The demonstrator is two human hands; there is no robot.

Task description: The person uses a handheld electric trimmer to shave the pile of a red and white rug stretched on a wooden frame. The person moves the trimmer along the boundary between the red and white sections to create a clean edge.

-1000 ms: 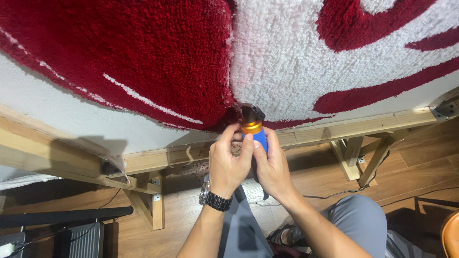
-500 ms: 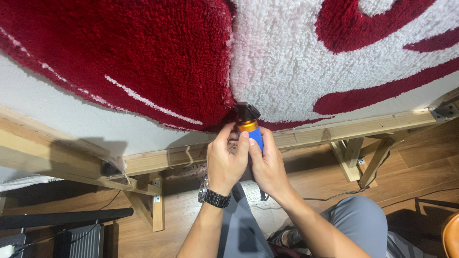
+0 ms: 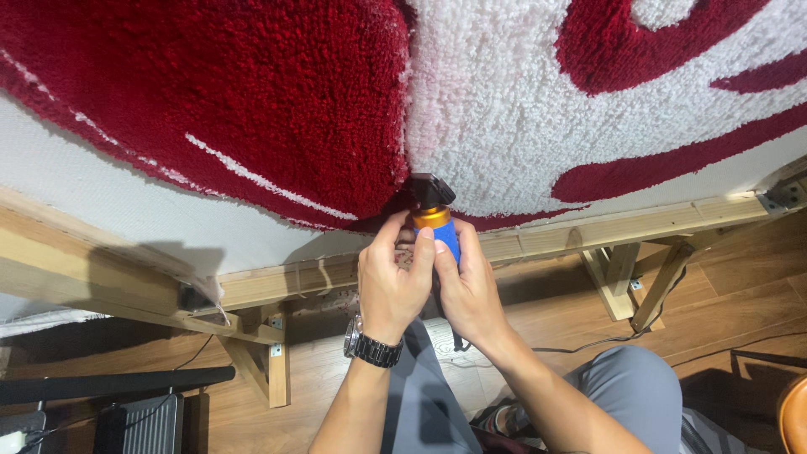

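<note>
A blue trimmer tool (image 3: pixel 444 237) with an orange collar and a black head is pressed against the lower edge of a red and white tufted rug (image 3: pixel 353 109). The rug is stretched on a wooden frame (image 3: pixel 588 231). My left hand (image 3: pixel 393 282), with a dark wristwatch, wraps the tool from the left, thumb and fingertips on the orange collar. My right hand (image 3: pixel 471 290) grips the blue body from the right. The black head sits where the red pile meets the white pile.
White backing cloth (image 3: pixel 101 197) hangs below the pile on the left. Wooden frame legs (image 3: pixel 651 282) stand on a wood floor with a thin black cable (image 3: pixel 588 345). A black device (image 3: pixel 139 424) sits at bottom left. My grey-trousered legs (image 3: pixel 622 391) are below.
Both hands and the tool have shifted slightly upward along the rug's lower edge. The grip is unchanged.
</note>
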